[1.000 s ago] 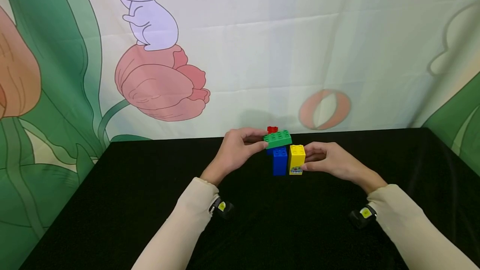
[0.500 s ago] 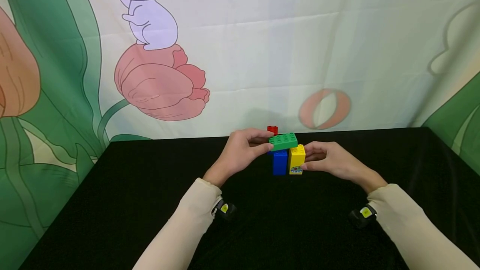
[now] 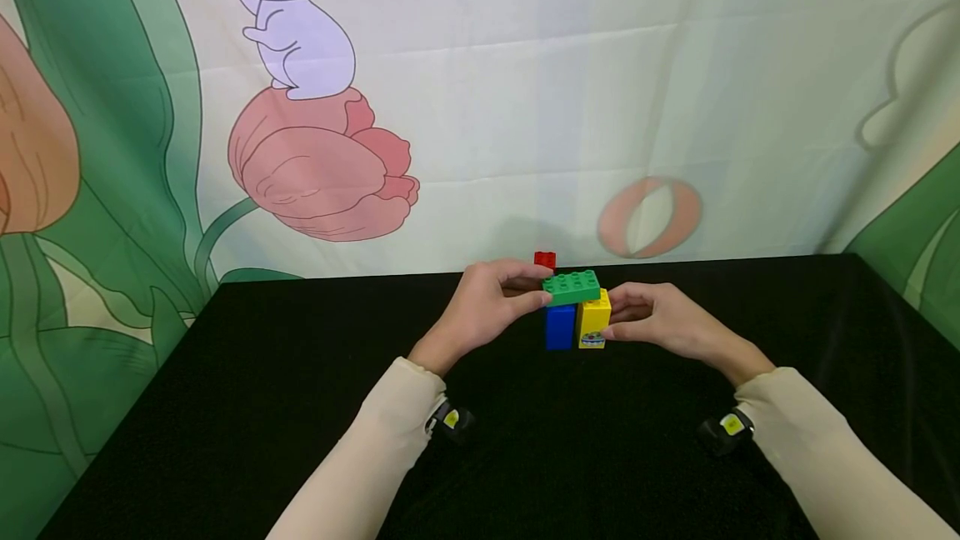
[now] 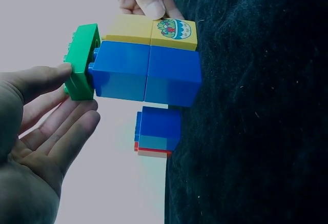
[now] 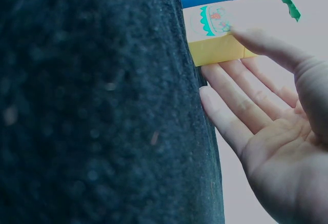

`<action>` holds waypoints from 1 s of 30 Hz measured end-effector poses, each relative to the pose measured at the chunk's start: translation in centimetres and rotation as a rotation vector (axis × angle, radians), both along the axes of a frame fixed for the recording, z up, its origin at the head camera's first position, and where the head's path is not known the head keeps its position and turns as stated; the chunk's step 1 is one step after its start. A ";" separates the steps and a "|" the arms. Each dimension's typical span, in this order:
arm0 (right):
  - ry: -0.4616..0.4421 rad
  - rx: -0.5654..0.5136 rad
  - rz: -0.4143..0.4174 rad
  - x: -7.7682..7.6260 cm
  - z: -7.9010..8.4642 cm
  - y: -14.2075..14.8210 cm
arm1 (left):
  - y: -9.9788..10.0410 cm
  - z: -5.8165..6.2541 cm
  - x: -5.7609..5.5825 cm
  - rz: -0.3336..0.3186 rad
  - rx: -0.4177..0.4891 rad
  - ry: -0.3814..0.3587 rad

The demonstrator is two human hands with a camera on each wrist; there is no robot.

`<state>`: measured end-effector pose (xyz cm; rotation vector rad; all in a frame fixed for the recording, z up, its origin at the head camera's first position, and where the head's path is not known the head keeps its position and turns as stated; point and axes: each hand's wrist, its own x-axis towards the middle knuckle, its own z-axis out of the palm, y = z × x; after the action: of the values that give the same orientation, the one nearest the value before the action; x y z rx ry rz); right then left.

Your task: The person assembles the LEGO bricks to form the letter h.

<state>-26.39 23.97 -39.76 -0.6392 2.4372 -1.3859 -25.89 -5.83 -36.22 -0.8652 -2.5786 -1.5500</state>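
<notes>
My left hand [image 3: 487,307] pinches a green toy building brick [image 3: 572,287] by its left end, thumb in front and fingers behind. The brick lies across the tops of a blue brick stack [image 3: 559,329] and a yellow brick stack [image 3: 592,325]. In the left wrist view, studs of the blue stack [image 4: 146,73] show right at the green brick's underside [image 4: 82,65]. My right hand [image 3: 663,319] steadies the yellow stack from the right, its thumb on the front face near a printed picture [image 5: 215,20]. Both stacks stand upright side by side, two bricks high.
Behind the left hand's fingertips stands a red brick [image 3: 545,260]; the left wrist view shows a separate blue brick [image 4: 160,127] beside red. A black cloth covers the table [image 3: 300,407]. A printed curtain [image 3: 510,107] hangs at its back edge.
The left hand has carried the green brick right and slightly down, from over the blue stack to span both stacks. The right hand and both stacks have stayed in place.
</notes>
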 end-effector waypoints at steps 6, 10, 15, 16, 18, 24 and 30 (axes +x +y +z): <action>-0.002 -0.003 0.002 0.0 0.0 0.0 | 0.0 0.0 0.0 -0.002 0.002 -0.004; 0.005 0.006 0.003 -0.1 -0.1 0.0 | 0.1 -0.1 0.0 -0.009 0.006 -0.007; 0.002 0.019 -0.010 -0.2 -0.2 0.0 | 0.0 -0.1 0.0 -0.015 0.007 -0.004; 0.003 0.019 -0.009 -0.2 -0.2 0.0 | 0.1 -0.1 0.0 -0.014 0.006 -0.003; 0.007 0.020 -0.007 -0.2 -0.2 0.0 | 0.1 -0.1 0.0 -0.014 0.007 -0.002; 0.001 0.015 -0.005 -0.2 -0.3 0.1 | 0.1 0.1 0.1 -0.018 0.007 -0.003; -0.001 0.020 -0.010 -0.4 -0.3 0.0 | 0.1 0.0 0.1 -0.022 0.013 0.003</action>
<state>-26.80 24.00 -40.04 -0.6227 2.4535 -1.3627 -25.75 -5.70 -36.20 -0.8973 -2.5621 -1.5681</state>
